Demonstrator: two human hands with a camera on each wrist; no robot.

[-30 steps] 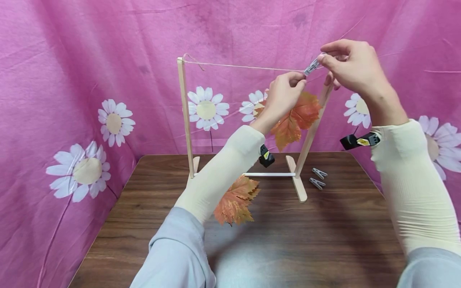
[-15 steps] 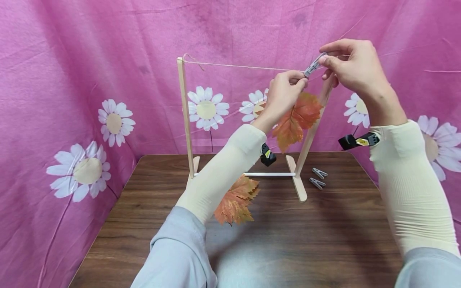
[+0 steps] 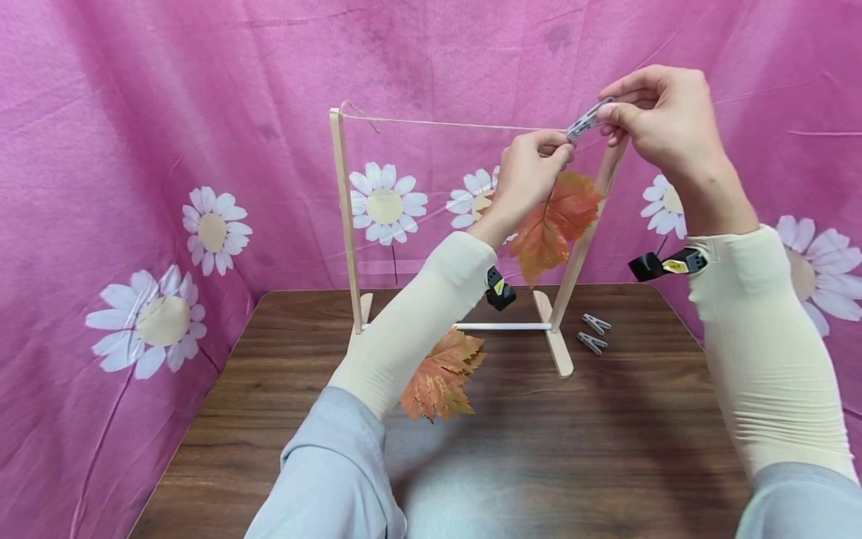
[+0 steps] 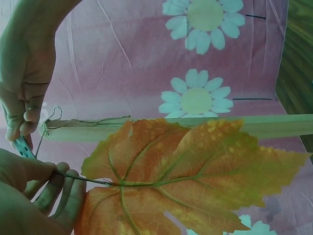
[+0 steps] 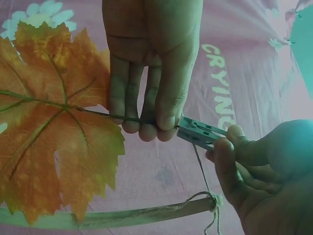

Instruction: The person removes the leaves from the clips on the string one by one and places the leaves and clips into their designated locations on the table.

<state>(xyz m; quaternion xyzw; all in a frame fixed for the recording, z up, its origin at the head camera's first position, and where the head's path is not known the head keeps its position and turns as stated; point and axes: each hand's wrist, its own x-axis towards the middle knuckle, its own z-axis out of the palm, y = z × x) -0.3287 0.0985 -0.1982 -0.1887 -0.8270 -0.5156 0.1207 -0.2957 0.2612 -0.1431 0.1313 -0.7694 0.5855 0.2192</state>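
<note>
My left hand (image 3: 528, 176) pinches the thin dark stem of an orange maple leaf (image 3: 559, 224), which hangs below the fingers. Between thumb and fingers, my right hand (image 3: 673, 120) grips the handle end of a grey clothespin (image 3: 586, 120). In the right wrist view the clothespin (image 5: 199, 132) has its tip at the string and the stem's end, right beside the left fingertips. Whether its tip is clamped on both cannot be made out. The string (image 3: 444, 123) runs from the left wooden post (image 3: 343, 217) toward the right post (image 3: 586, 247).
A second orange leaf (image 3: 444, 374) lies on the brown table (image 3: 539, 449), partly behind the left forearm. Two grey clothespins, one farther back (image 3: 595, 323), lie right of the stand's foot (image 3: 555, 337). A white rod (image 3: 505, 326) joins the feet. A pink flowered cloth (image 3: 289, 150) hangs behind.
My right hand has risen slightly, and the clothespin in it lies a little flatter. The left hand and the held leaf have shifted a touch to the right.
</note>
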